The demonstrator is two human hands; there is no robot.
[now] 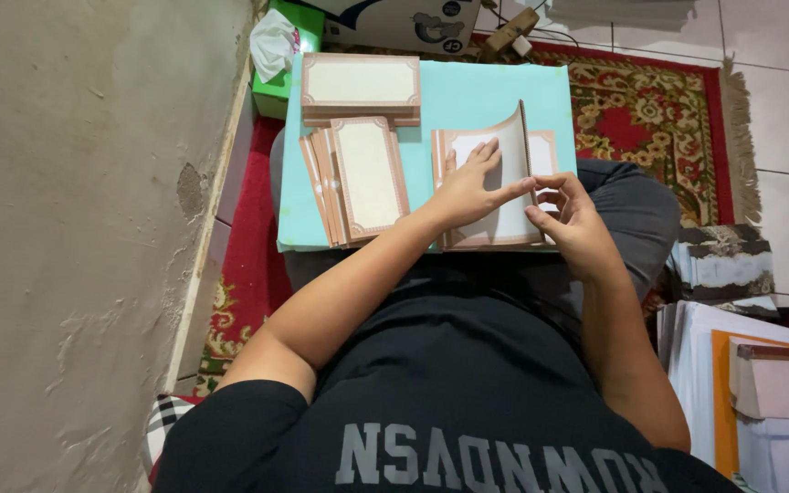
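A cream card with a brown ornate border (497,187) lies on a turquoise board (477,96) across my lap. It is being folded, and one half stands up curved. My left hand (469,187) presses flat on the lower half of the card, fingers spread. My right hand (570,215) pinches the card's right edge near the fold. A fanned stack of similar bordered cards (362,178) lies to the left of my hands, and a flat stack of them (360,87) sits at the board's far end.
A plaster wall (75,237) runs along the left. A red patterned rug (650,114) covers the floor. A green tissue box (285,50) stands far left of the board. Piles of paper and folders (741,383) sit at my right.
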